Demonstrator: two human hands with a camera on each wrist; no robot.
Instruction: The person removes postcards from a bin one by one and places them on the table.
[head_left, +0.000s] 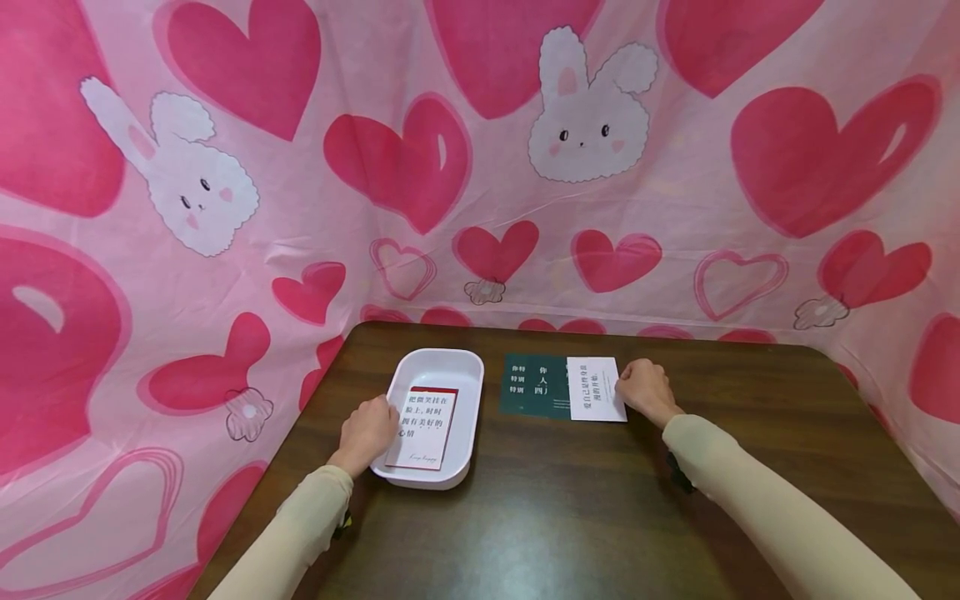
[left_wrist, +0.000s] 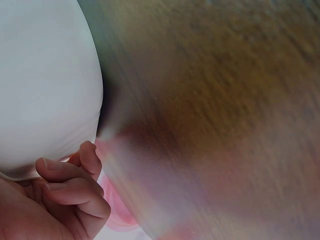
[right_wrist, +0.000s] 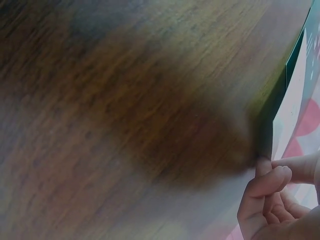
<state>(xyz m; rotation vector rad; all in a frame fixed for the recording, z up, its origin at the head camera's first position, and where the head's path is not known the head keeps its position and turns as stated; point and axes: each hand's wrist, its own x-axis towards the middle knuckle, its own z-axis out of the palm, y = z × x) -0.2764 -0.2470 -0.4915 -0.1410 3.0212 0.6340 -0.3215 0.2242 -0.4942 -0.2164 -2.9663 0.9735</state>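
A white plastic tray [head_left: 474, 417] stands on the left of the table, and my left hand [head_left: 366, 429] grips its left rim. In the left wrist view, the curled fingers [left_wrist: 75, 182] lie against the tray's outer wall [left_wrist: 45, 90]. Inside lies a white card with black writing [head_left: 420, 429], over something with a red edge. My right hand [head_left: 647, 390] pinches the right edge of another white printed card [head_left: 597, 390], its lettering turned sideways. That card overlaps dark green printed cards [head_left: 528, 404] on its left. The right wrist view has the white card [right_wrist: 290, 115] slightly raised at the fingertips.
Both forearms reach over a dark brown wooden table [head_left: 555, 500]. A pink cloth [head_left: 510, 200] with hearts and white rabbits hangs behind the table and along its left side. The green cards lie a short way right of the tray.
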